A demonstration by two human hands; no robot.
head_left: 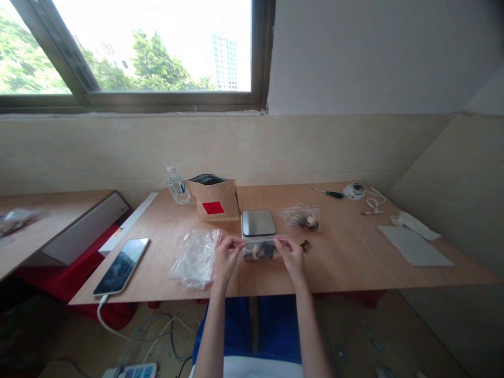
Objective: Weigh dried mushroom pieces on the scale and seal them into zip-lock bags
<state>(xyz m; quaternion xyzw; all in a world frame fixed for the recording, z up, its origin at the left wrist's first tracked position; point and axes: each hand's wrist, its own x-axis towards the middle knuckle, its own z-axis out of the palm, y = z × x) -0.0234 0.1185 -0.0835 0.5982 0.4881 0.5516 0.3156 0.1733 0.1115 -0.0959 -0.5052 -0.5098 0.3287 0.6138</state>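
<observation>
Forearms (214, 320): two, reaching over the near edge of the surface (346, 252).
Phone (121, 268): one, with one white cable (102, 304) at its near end.
Bottle (178, 186): one, upright.
Clear bags (192, 260): overlapping, number unclear.
Brown pouch (216, 205): one, standing open-topped.
Left grip (227, 257): pinched narrow on the held bag's upper left corner.
Scale (259, 223): one, just beyond the held bag.
Held bag (259, 251): one, dark and pale pieces inside, between both hands.
Right grip (292, 257): pinched narrow on its upper right corner.
Second filled bag (302, 217): one, lying right of the scale.
Loose dark piece (305, 245): one, just beside the right grip.
Screwdriver (333, 194): one.
Dome camera (353, 191): one.
White sheet (415, 247): one.
</observation>
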